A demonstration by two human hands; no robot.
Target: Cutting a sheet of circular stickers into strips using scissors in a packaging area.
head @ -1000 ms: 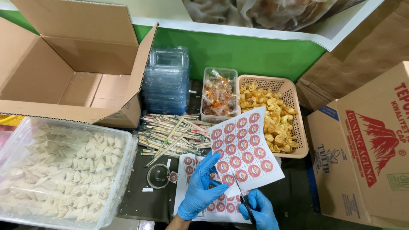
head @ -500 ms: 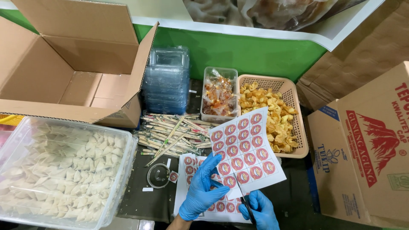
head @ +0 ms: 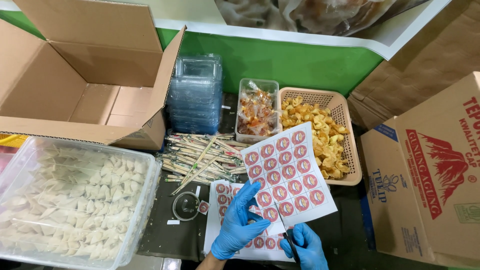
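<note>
Holding up a sticker sheet point(head: 289, 176) covered in round red labels, the left hand point(head: 241, 222) in a blue glove has its fingers pinched on the sheet's lower left edge, so it's tilted up off the dark table point(head: 165, 235). Right hand point(head: 307, 246), also gloved, is closed around a pair of scissors point(head: 287, 237) with the blades poking into the bottom edge of that sheet. Another sticker sheet point(head: 220, 220) lies flat on the table right under both hands. Just left of it sits a small tape roll point(head: 186, 205). Behind that there's a pile of wrapped chopsticks point(head: 200, 157), then a stack of clear plastic containers point(head: 195, 95), a clear tub of wrapped snacks point(head: 256, 111) and a tan basket of fried pieces point(head: 322, 132). Big clear bin of pale dumplings point(head: 70, 197) on the far left, open cardboard box point(head: 75, 75) behind it, and a printed carton point(head: 430, 175) on the right.
</note>
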